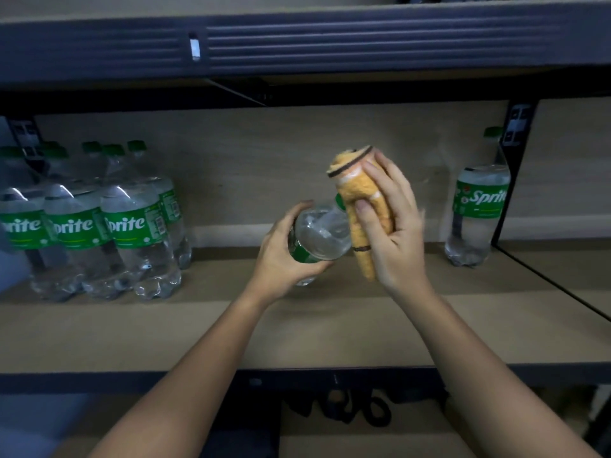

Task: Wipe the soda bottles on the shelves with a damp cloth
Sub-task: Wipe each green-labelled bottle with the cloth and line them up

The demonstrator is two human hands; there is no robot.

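Here, a clear Sprite bottle [319, 234] is held above the middle of the wooden shelf board [231, 332], tilted so that its neck points up and to the right. The bottle is gripped around its green-labelled body by the left hand [286, 256], with the thumb over the top and the fingers curled underneath. An orange cloth [362, 206] with a dark stripe near each end is bunched in the right hand [393, 223], whose fingers and thumb are wrapped round it. The cloth is pressed against the upper part of the bottle, and the cap end is mostly covered by it; only a sliver of green is seen beside the cloth. The right hand is slightly blurred.

On the left of the same shelf, a group of Sprite bottles [99, 223] with green caps is stood upright in rows, close together, well apart from the held bottle. On the far right, a single Sprite bottle [477, 206] is stood upright beside a dark shelf upright [512, 166]. A dark ribbed metal beam [297, 44] of the shelf above is seen across the top. Below the near edge of the shelf board, dark objects are seen, too dim to be identified.
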